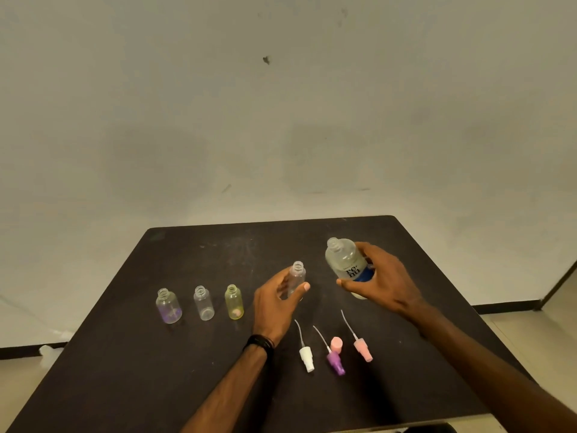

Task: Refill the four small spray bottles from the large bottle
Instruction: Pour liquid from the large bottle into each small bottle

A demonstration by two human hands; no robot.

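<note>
On the dark table [131,370], three uncapped small bottles stand in a row at the left: a purple-tinted one [168,306], a clear one [203,303] and a yellow one [234,302]. My left hand [274,303] grips a fourth small clear bottle [297,276], upright and uncapped. To its right, my right hand [382,282] holds the large clear bottle [345,259] with a blue-and-white label, uncapped and tilted slightly left toward the small bottle.
Spray heads with dip tubes lie on the table in front of my hands: a white one [306,357], a purple one [335,363] and a pink one [363,348]. A pink cap [336,343] stands among them. A pale wall rises behind the table.
</note>
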